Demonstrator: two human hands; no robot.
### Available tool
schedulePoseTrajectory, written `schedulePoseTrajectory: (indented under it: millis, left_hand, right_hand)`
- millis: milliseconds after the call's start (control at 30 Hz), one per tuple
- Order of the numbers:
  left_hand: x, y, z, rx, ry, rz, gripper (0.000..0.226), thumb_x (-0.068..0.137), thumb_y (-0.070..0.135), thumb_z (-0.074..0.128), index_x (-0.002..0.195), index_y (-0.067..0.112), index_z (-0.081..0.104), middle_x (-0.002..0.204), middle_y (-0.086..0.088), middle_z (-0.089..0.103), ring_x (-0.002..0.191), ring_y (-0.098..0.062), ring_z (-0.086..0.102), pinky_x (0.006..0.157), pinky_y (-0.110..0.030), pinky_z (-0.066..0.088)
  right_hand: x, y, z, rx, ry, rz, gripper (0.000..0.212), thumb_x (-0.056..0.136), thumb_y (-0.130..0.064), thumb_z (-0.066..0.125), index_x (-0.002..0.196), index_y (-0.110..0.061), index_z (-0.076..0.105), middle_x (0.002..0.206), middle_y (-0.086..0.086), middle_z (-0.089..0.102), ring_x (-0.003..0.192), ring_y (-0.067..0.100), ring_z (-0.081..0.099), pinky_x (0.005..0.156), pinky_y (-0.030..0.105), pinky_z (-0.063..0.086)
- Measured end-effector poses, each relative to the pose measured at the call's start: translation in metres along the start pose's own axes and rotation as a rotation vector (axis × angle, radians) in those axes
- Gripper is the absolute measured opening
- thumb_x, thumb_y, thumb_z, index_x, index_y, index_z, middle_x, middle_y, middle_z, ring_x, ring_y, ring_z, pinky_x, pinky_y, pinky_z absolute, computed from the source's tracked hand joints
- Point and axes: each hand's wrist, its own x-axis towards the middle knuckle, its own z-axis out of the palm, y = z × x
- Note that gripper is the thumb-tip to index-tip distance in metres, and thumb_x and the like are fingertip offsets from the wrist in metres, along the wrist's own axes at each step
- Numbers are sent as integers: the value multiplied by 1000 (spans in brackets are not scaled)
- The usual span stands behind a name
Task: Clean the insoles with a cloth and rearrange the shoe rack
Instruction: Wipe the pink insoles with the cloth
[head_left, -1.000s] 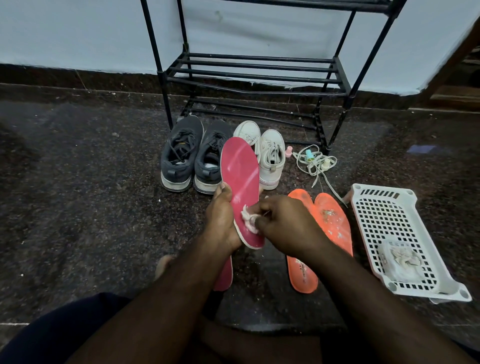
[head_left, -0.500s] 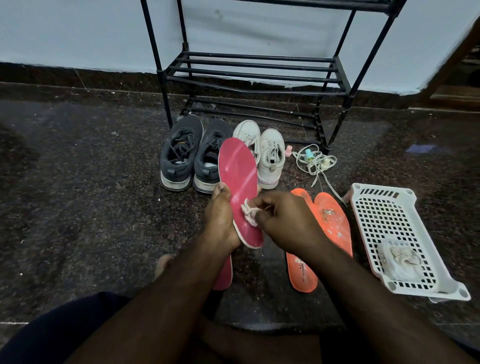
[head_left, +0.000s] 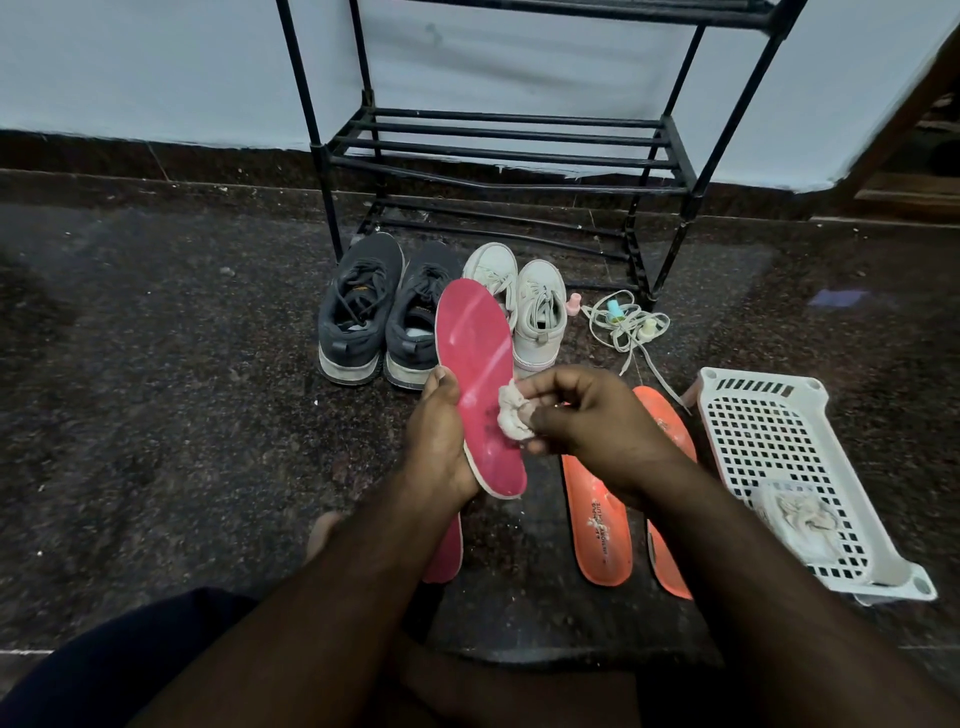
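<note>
Two pink insoles (head_left: 475, 364); two orange insoles (head_left: 597, 525); four shoes (head_left: 431, 317).

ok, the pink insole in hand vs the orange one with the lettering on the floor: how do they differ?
The pink insole is held up off the floor by the left hand; the orange insole lies flat on the floor. The right hand presses a cloth on the pink one; the orange one is untouched. The orange shows printed lettering, the pink none. Both are out of their shoes.
</note>
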Motion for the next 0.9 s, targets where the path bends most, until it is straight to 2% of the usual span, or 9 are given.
schedulePoseTrajectory:
  millis: [100,167,233,300,400,533,667,800,900]
  left_hand:
    - [-1,0,0,27,-27,-63,61,103,59,21,149,20,32,128,-41,55,91,-50,67,52,-50,55]
    - [1,0,-1,30,-1,-30,52,105,54,25,147,25,35,123,-34,61,84,-44,67,50,-48,55]
    - [-1,-1,1,46,51,39,41,107,45,29,139,24,43,116,-30,66,86,-43,69,65,-57,58]
    - [0,-2,2,44,111,55,39,108,41,32,138,20,45,130,-32,59,114,-48,62,95,-66,48]
    - [6,-4,-2,72,213,94,43,107,42,35,139,17,47,130,-31,60,122,-47,58,101,-68,44]
    - [4,-1,-4,93,195,136,37,108,41,33,132,19,51,121,-29,65,99,-42,69,83,-62,56]
    - [4,-2,-3,72,125,87,37,108,42,31,133,22,50,123,-27,65,101,-42,67,71,-56,58]
    - [-7,-10,5,29,71,-77,58,104,49,34,137,6,52,124,-25,63,117,-37,60,105,-51,45]
    - [-9,-16,5,10,39,-115,50,98,41,47,135,7,51,114,-19,63,111,-30,60,110,-42,40]
  right_hand:
    - [0,3,2,-30,17,-13,24,88,13,57,103,-5,65,84,7,64,73,30,65,64,37,58]
    - [1,4,4,-164,14,-69,26,88,9,59,102,-12,69,85,3,68,71,32,67,70,46,59]
    - [1,5,6,-431,18,-169,26,88,2,62,102,-17,74,87,-3,72,74,18,69,77,40,58]
    - [1,9,14,-767,36,-318,25,86,-6,63,103,-18,76,92,-2,71,86,14,66,83,35,51]
    - [-3,9,31,-1001,-27,-338,21,86,-14,60,100,-16,76,96,9,70,94,26,62,83,36,46]
    - [-3,5,20,-821,-107,-144,19,84,-9,62,93,-18,76,89,0,74,83,17,68,73,28,50]
    - [6,9,2,-404,34,-79,22,86,-3,63,92,-21,74,80,2,74,64,21,71,69,44,60]
    - [12,8,8,-567,225,-314,21,86,-7,66,96,-23,74,90,-5,72,79,11,67,78,27,52]
    - [14,17,20,-786,268,-404,22,85,-8,63,101,-18,74,97,2,70,93,17,62,84,23,41]
